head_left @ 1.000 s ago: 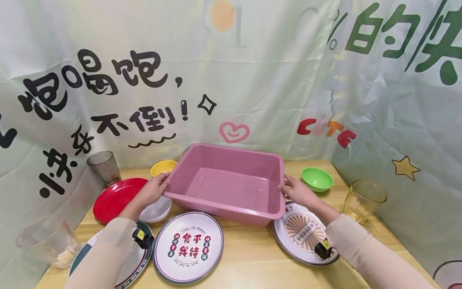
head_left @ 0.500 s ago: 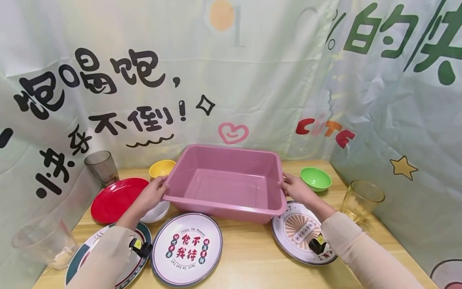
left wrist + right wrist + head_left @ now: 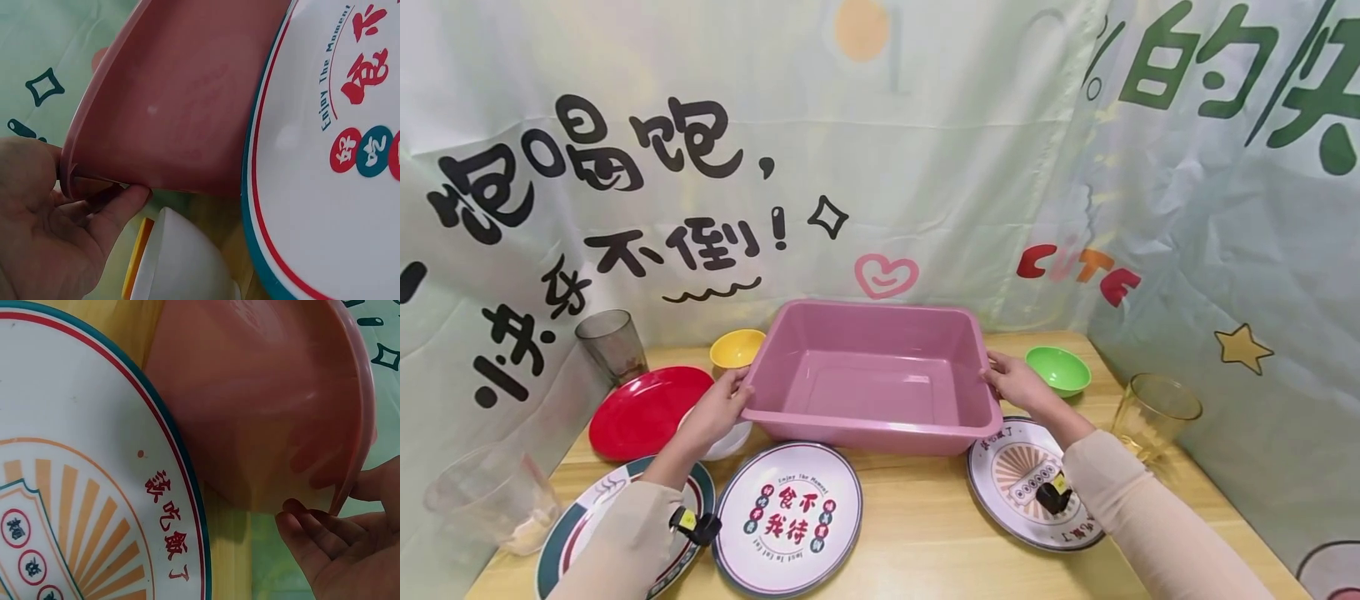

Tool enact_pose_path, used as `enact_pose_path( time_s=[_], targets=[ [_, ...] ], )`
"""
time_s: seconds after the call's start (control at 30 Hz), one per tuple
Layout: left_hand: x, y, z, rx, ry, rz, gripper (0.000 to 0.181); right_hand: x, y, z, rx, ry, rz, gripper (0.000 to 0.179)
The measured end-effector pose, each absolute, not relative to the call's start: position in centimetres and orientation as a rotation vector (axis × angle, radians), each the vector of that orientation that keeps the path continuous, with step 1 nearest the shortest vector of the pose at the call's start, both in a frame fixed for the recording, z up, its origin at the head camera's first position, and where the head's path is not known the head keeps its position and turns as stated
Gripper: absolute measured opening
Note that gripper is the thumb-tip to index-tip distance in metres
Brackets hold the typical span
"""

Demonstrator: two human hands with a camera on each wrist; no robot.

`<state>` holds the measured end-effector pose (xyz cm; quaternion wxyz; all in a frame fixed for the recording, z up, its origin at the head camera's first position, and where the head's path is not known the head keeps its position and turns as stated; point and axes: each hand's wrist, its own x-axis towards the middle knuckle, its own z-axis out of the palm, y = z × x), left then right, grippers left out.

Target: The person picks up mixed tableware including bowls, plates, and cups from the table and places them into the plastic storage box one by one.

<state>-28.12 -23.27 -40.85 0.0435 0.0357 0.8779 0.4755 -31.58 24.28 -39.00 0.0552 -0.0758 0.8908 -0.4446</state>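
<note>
A pink rectangular plastic basin (image 3: 872, 379) sits at the back middle of the wooden table, its inside bare. My left hand (image 3: 721, 406) grips its left rim, with fingertips under the edge in the left wrist view. On the opposite side my right hand (image 3: 1018, 383) holds the right rim between thumb and fingers. In front of the basin lies a white plate with red lettering (image 3: 788, 517). Another white plate with an orange sunburst (image 3: 1007, 467) lies below my right hand. Partly behind my left hand is a white bowl (image 3: 730, 442).
At the left are a red plate (image 3: 640, 412), a green-rimmed plate (image 3: 568, 533), a clear cup (image 3: 497, 500), a grey cup (image 3: 613, 346) and a yellow bowl (image 3: 736, 348). A green bowl (image 3: 1058, 371) and an amber cup (image 3: 1153, 417) stand right. Printed cloth (image 3: 955, 192) hangs behind.
The basin has turned slightly, so its front edge now lies more level; its front right corner has moved back a little. Both hands have kept hold of its rims.
</note>
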Motion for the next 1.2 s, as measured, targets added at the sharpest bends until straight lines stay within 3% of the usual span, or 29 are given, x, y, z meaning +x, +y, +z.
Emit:
enact_pose_path(
  time_s=[1.2],
  targets=[
    [-26.2,-21.6,-41.6,0.07,2.765,1.5,0.054,-34.2,24.5,-39.1,-0.148,2.599,-1.412,0.051]
  ],
)
